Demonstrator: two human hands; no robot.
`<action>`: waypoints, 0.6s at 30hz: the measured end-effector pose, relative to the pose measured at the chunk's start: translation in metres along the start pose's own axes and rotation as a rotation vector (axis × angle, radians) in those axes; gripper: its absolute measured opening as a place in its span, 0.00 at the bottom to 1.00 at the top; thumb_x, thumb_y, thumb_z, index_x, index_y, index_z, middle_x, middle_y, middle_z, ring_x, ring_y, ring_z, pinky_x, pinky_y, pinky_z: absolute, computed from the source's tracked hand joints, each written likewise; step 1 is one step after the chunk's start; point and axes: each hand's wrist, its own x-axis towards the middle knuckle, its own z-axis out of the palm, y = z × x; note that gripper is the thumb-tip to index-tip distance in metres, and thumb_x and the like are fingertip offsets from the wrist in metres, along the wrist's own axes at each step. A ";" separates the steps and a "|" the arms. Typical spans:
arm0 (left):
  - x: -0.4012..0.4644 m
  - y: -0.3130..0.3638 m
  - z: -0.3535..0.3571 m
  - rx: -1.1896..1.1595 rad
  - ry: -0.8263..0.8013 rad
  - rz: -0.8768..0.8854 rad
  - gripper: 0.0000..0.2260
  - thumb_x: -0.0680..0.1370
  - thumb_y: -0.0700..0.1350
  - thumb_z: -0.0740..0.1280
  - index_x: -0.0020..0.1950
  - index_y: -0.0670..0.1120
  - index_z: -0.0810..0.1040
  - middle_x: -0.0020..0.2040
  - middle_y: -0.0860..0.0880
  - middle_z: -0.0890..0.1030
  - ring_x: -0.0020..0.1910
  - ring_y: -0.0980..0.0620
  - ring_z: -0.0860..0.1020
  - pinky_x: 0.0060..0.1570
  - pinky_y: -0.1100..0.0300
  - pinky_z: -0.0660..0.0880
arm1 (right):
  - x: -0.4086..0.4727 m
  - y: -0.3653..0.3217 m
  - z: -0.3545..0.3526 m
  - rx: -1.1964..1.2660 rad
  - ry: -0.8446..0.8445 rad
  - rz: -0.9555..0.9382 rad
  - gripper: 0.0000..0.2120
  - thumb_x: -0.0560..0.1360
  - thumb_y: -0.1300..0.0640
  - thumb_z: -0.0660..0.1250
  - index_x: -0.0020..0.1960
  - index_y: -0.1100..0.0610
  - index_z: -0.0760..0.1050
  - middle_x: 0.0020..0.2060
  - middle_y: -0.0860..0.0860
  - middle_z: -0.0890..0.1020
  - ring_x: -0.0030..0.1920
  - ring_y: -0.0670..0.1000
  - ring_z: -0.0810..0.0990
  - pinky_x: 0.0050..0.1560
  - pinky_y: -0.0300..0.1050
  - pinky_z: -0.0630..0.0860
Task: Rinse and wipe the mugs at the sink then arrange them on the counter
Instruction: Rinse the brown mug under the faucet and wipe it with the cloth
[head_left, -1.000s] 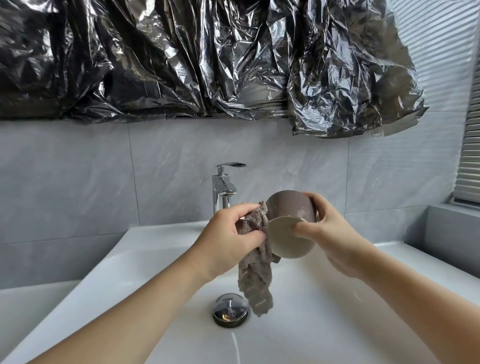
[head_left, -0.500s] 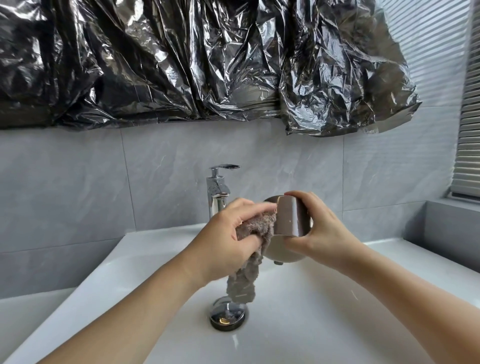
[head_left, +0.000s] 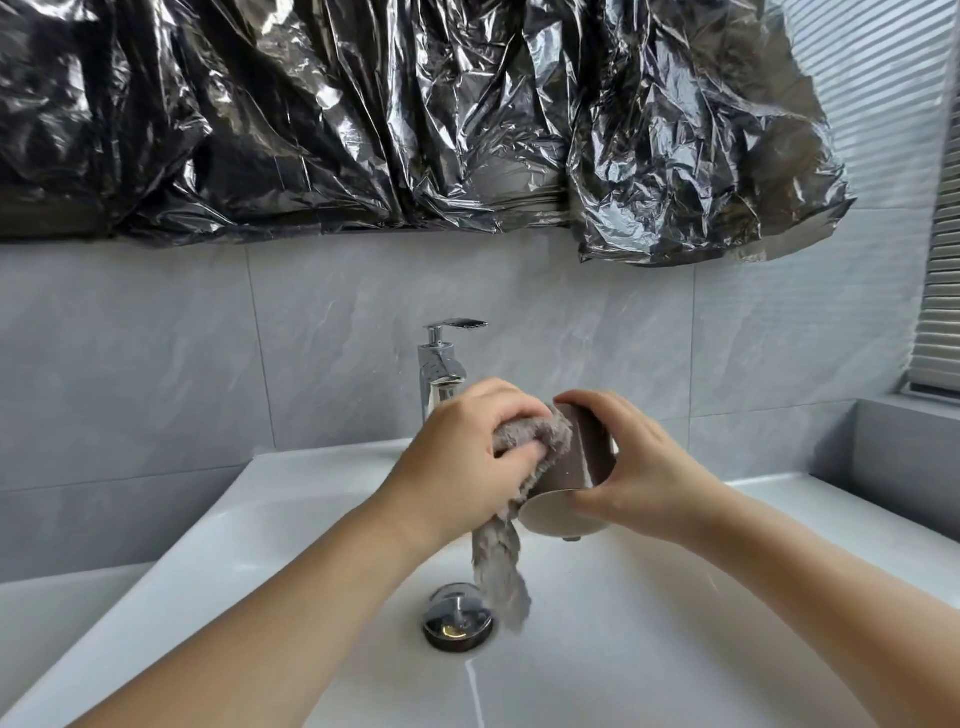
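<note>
mug now turned sideways vs 1 s ago, gripped by R hand above drain | cloth clutched by L hand, pressed on mug wall | wiping judged underway

Brown ceramic mug with cream interior; grey-brown fuzzy cloth; white glossy sink basin; chrome faucet; grey marbled wall tiles; black crinkled plastic sheet.

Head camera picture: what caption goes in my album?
Left hand wipes a brown mug with a grey cloth over the sink.
</note>
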 end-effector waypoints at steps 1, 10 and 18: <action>0.002 -0.001 -0.001 0.026 0.056 -0.023 0.10 0.71 0.42 0.71 0.52 0.48 0.84 0.50 0.54 0.80 0.51 0.58 0.78 0.56 0.69 0.71 | 0.000 -0.003 0.002 -0.019 -0.014 -0.010 0.41 0.56 0.41 0.74 0.68 0.44 0.69 0.55 0.35 0.73 0.57 0.38 0.72 0.51 0.23 0.67; -0.008 0.002 -0.003 0.030 -0.197 0.011 0.19 0.71 0.38 0.71 0.61 0.52 0.80 0.59 0.61 0.77 0.60 0.64 0.74 0.61 0.72 0.68 | 0.001 0.004 0.001 0.034 0.084 0.056 0.38 0.57 0.50 0.79 0.66 0.46 0.70 0.58 0.44 0.75 0.58 0.45 0.75 0.45 0.21 0.70; -0.013 0.001 -0.001 0.131 -0.257 -0.044 0.22 0.69 0.43 0.73 0.60 0.54 0.71 0.64 0.59 0.73 0.58 0.61 0.72 0.57 0.71 0.67 | 0.000 -0.002 0.000 -0.055 -0.020 0.013 0.46 0.58 0.44 0.81 0.72 0.49 0.66 0.61 0.40 0.70 0.57 0.36 0.70 0.51 0.20 0.66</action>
